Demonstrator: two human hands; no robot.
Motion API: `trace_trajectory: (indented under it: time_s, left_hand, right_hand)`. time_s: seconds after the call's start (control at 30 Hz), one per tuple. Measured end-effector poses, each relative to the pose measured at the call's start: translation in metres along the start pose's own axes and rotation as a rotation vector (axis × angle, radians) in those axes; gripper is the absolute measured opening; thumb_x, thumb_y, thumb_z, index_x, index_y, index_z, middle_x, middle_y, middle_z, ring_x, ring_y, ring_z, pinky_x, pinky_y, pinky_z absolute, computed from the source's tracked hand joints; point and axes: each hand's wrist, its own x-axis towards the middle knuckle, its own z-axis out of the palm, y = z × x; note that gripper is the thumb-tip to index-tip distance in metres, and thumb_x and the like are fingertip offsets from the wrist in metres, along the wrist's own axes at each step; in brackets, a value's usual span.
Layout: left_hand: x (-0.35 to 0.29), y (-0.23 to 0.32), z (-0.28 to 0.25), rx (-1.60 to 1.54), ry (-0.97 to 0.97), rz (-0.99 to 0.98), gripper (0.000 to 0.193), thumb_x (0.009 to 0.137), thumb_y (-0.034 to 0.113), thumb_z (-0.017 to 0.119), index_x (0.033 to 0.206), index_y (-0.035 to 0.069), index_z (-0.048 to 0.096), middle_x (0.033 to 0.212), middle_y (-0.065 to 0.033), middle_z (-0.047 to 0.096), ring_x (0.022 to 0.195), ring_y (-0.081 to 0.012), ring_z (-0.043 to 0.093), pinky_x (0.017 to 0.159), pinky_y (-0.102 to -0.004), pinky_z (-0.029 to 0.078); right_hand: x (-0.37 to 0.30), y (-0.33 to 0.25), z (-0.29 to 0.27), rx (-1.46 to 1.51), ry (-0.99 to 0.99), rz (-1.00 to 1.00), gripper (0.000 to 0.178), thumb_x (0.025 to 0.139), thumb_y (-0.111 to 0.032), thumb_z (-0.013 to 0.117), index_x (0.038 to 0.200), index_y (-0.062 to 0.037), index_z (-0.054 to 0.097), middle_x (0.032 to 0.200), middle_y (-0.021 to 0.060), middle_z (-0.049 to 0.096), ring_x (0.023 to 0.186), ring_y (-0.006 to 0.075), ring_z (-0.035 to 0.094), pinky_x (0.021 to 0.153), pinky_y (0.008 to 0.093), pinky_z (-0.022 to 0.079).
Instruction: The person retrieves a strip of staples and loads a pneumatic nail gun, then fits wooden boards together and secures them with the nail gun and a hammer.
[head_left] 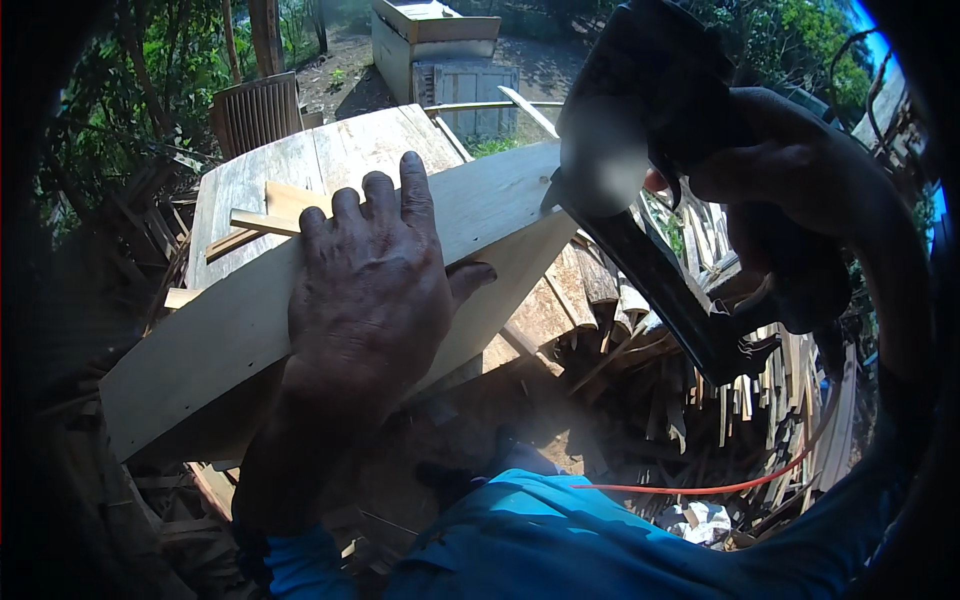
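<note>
A pale wooden box point(205, 345) slants across the middle, its narrow long board turned up and another panel dropping below it. My left hand point(368, 285) grips this upper board, its fingers reaching over the far edge and the thumb along the near one. In my right hand point(800, 165) is a black nail gun point(650, 65), my fingers wrapped round its handle. Its nose meets or nearly meets the right end of the box; a lens smudge blurs that spot. The long magazine point(655, 290) slopes down toward the lower right.
Behind the box stands a worn wooden table point(350, 140) with loose wood strips point(262, 222) on it. Scrap slats point(790, 400) are heaped at the right. A red hose point(700, 490) curves past my blue shirt. Farther back is a large pale box point(392, 55) near trees.
</note>
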Motion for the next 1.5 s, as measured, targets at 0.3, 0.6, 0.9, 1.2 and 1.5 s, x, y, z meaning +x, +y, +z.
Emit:
trace_trajectory:
  time_s: [0.3, 0.6, 0.9, 1.2, 1.5]
  left_hand:
    - [-0.047, -0.056, -0.006, 0.075, 0.119, 0.037, 0.084, 0.085, 0.055, 0.059, 0.142, -0.002, 0.036, 0.105, -0.0139, 0.053, 0.098, -0.0277, 0.052, 0.089, -0.0409, 0.039]
    - [-0.050, -0.054, -0.008, 0.103, 0.071, 0.078, 0.086, 0.085, 0.059, 0.055, 0.139, -0.005, 0.038, 0.102, -0.0122, 0.052, 0.093, -0.0249, 0.052, 0.084, -0.0379, 0.039]
    - [-0.047, -0.052, -0.003, 0.074, 0.198, 0.077, 0.080, 0.087, 0.058, 0.053, 0.135, -0.005, 0.043, 0.106, -0.0144, 0.055, 0.094, -0.0264, 0.053, 0.084, -0.0389, 0.040]
    - [-0.045, -0.042, -0.012, 0.062, 0.101, 0.004, 0.074, 0.089, 0.056, 0.053, 0.133, -0.003, 0.045, 0.100, -0.0150, 0.055, 0.092, -0.0290, 0.054, 0.084, -0.0407, 0.041]
    - [-0.044, -0.040, -0.016, 0.003, -0.015, -0.055, 0.078, 0.086, 0.058, 0.056, 0.131, -0.005, 0.047, 0.104, -0.0163, 0.055, 0.098, -0.0282, 0.054, 0.089, -0.0434, 0.040]
  right_hand:
    - [0.001, 0.000, 0.004, -0.089, -0.089, -0.327, 0.026, 0.084, -0.010, 0.069, 0.109, -0.0017, 0.067, 0.097, 0.0095, 0.069, 0.086, 0.0169, 0.067, 0.082, 0.0348, 0.054]
    - [0.000, -0.005, 0.026, -0.071, -0.163, -0.451, 0.027, 0.086, -0.010, 0.068, 0.110, 0.0002, 0.066, 0.099, 0.0107, 0.069, 0.088, 0.0170, 0.067, 0.082, 0.0346, 0.054]
    - [0.002, -0.015, 0.031, -0.072, -0.173, -0.459, 0.027, 0.086, -0.010, 0.067, 0.110, 0.0006, 0.065, 0.099, 0.0110, 0.069, 0.087, 0.0173, 0.067, 0.082, 0.0347, 0.054]
    - [0.017, -0.018, 0.046, -0.056, -0.219, -0.497, 0.027, 0.086, -0.010, 0.067, 0.110, 0.0010, 0.065, 0.098, 0.0112, 0.069, 0.086, 0.0176, 0.067, 0.081, 0.0349, 0.054]
    - [0.017, -0.025, 0.053, -0.061, -0.242, -0.494, 0.027, 0.086, -0.009, 0.067, 0.111, 0.0014, 0.065, 0.098, 0.0114, 0.069, 0.086, 0.0179, 0.067, 0.081, 0.0350, 0.055]
